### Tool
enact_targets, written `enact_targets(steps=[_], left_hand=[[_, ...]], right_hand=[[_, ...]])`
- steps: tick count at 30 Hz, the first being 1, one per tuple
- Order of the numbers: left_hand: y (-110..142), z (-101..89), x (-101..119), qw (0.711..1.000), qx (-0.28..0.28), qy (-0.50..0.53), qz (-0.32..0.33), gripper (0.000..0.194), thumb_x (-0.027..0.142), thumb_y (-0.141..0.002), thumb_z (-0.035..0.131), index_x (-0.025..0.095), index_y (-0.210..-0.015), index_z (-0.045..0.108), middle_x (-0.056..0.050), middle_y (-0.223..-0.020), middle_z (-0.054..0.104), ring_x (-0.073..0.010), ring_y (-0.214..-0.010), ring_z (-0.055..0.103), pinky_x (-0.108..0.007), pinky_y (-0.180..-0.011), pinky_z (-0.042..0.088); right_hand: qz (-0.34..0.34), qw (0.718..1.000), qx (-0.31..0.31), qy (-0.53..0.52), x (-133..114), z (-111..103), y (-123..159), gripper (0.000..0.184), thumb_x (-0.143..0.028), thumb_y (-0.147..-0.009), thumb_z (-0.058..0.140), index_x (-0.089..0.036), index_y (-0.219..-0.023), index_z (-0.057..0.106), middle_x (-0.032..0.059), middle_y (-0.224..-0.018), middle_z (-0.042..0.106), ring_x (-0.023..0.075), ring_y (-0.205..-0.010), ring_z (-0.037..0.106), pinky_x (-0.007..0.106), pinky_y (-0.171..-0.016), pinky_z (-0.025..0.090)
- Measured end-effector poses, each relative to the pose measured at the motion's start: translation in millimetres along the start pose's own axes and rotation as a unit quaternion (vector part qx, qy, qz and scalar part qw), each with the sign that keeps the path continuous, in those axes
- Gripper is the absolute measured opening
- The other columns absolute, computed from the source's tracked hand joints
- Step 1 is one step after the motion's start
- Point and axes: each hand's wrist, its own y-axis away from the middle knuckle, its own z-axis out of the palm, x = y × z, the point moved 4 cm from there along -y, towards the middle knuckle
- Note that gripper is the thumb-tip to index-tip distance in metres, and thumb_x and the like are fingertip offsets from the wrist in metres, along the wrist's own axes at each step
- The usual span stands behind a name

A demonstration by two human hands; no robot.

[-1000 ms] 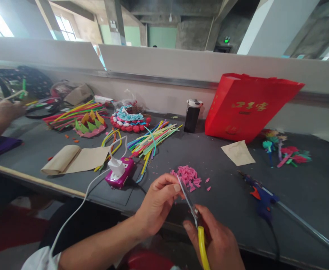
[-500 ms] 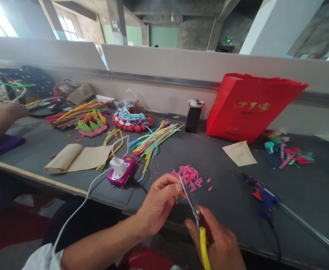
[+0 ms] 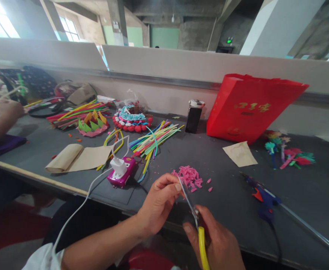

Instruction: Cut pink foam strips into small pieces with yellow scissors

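My right hand (image 3: pixel 216 240) is wrapped round yellow-handled scissors (image 3: pixel 191 208), whose blades point up and to the left. The blade tips reach the fingertips of my left hand (image 3: pixel 161 200). Thumb and forefinger of that hand are pinched together; whatever lies between them is too small and too covered to make out. Just behind the fingertips a heap of small pink cut pieces (image 3: pixel 191 177) lies on the dark table (image 3: pixel 220 202), with a few loose bits to its right.
A purple power socket (image 3: pixel 122 179) with a white plug and cable stands left of my hands. Behind are colourful strips (image 3: pixel 157 138), a bottle (image 3: pixel 194 118) and a red bag (image 3: pixel 248 108). A glue gun (image 3: pixel 262 198) lies right. A co-worker's hands (image 3: pixel 8 110) are far left.
My hands and the scissors have stayed almost in place, with slight movement of the scissors. At far left the co-worker's hands and the strips in them have shifted. The view has moved slightly.
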Motion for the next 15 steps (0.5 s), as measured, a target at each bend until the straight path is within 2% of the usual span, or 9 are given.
enact_targets(steps=[5, 8, 12, 15], left_hand=[[0.6, -0.1, -0.8, 1.000, 0.000, -0.005, 0.004, 0.007, 0.014, -0.075, 0.068, 0.017, -0.071, 0.063, 0.003, -0.066, 0.060, -0.0090, -0.063, 0.054, -0.022, -0.065, 0.042], [1.6, 0.1, -0.7, 1.000, -0.001, -0.007, 0.009, 0.007, 0.013, -0.076, 0.067, 0.016, -0.071, 0.063, 0.003, -0.066, 0.060, -0.0089, -0.063, 0.054, -0.021, -0.066, 0.042], [2.5, 1.6, -0.6, 1.000, -0.010, -0.011, 0.010, 0.006, 0.013, -0.077, 0.066, 0.016, -0.072, 0.063, 0.002, -0.066, 0.061, -0.0090, -0.064, 0.054, -0.021, -0.066, 0.041], [2.1, 1.4, -0.5, 1.000, -0.006, -0.014, 0.011, 0.007, 0.013, -0.077, 0.066, 0.016, -0.072, 0.063, 0.002, -0.065, 0.061, -0.0088, -0.062, 0.054, -0.021, -0.065, 0.041]], right_hand=[[0.054, 0.997, -0.012, -0.049, 1.1, 4.0, 4.4, 0.031, -0.048, -0.093, 0.047, -0.019, -0.102, 0.056, -0.0024, -0.056, 0.065, 0.0155, -0.046, 0.065, 0.020, -0.045, 0.047], [0.087, 0.994, -0.012, -0.072, 0.5, 6.2, 6.6, 0.035, -0.051, -0.093, 0.045, -0.019, -0.101, 0.057, -0.0029, -0.052, 0.063, 0.0154, -0.042, 0.063, 0.020, -0.044, 0.046], [0.093, 0.992, -0.013, -0.080, -0.4, 7.5, 7.4, 0.034, -0.051, -0.094, 0.044, -0.020, -0.100, 0.058, -0.0024, -0.052, 0.063, 0.0153, -0.041, 0.062, 0.020, -0.045, 0.046], [0.071, 0.996, -0.022, -0.059, 0.1, 7.7, 6.5, 0.032, -0.048, -0.095, 0.043, -0.019, -0.101, 0.056, -0.0021, -0.053, 0.063, 0.0160, -0.042, 0.063, 0.020, -0.042, 0.044]])
